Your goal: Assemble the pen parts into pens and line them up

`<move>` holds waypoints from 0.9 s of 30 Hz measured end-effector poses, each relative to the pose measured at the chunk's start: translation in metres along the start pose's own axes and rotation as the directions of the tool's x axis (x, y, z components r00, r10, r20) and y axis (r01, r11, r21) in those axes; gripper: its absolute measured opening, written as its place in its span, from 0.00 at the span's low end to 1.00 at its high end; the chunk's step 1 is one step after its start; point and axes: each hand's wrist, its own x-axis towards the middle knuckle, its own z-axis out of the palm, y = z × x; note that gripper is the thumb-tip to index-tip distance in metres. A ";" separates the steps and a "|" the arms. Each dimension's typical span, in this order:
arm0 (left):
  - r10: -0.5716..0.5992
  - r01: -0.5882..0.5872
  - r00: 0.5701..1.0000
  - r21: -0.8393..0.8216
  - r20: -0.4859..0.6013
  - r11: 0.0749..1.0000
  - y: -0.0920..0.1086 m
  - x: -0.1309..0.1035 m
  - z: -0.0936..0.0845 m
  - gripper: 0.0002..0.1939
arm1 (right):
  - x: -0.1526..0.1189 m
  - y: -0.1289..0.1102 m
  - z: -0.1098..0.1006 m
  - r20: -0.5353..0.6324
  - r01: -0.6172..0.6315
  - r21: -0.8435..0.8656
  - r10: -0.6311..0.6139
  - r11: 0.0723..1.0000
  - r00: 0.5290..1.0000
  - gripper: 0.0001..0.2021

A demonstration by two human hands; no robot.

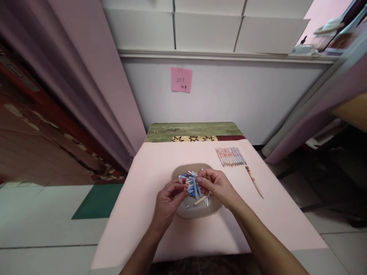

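A grey-beige bowl (197,214) sits before me, holding blue pen parts (192,190), a cream tube (200,200) and short white pieces. Both my hands are raised over it, fingertips close together. My left hand (169,200) is closed in a pinch at the bowl's left side; a small piece with an orange spot (187,184) shows by its fingertips, too small to name. Pinched between thumb and fingers, a thin white pen part (192,174) points leftward from my right hand (215,185). My fingers hide some of the bowl's contents.
A row of several pens (231,157) lies at the table's back right. One pen (254,182) with a brown top lies slanted closer to me. Pink cloth (143,221) covers most of the table. A pink note (181,80) is stuck to the white wall.
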 end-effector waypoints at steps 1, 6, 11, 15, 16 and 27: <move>-0.008 0.008 1.000 -0.012 -0.018 1.000 0.000 0.000 -0.001 0.05 | 0.000 0.002 -0.002 -0.026 0.004 -0.004 -0.004 1.000 1.000 0.17; -0.047 0.044 0.998 -0.046 -0.047 0.998 -0.001 0.000 0.000 0.06 | 0.001 0.021 -0.007 -0.083 0.022 -0.193 -0.039 0.981 0.996 0.14; -0.076 0.074 0.997 -0.063 -0.031 0.995 -0.002 -0.001 0.003 0.07 | -0.003 0.030 -0.004 -0.084 0.063 -0.464 -0.115 0.883 0.990 0.09; -0.080 0.076 0.995 -0.069 -0.067 0.995 0.000 -0.001 0.002 0.07 | -0.001 0.038 0.000 0.010 0.095 -0.541 -0.107 0.835 0.994 0.06; -0.077 0.072 0.994 -0.071 -0.078 0.995 0.001 0.000 0.002 0.07 | 0.001 0.041 0.001 0.056 0.112 -0.594 -0.097 0.797 0.994 0.05; -0.057 0.053 0.994 -0.048 -0.091 0.997 0.002 -0.003 -0.001 0.06 | 0.025 0.077 0.039 0.348 0.305 -0.921 0.161 0.242 0.924 0.11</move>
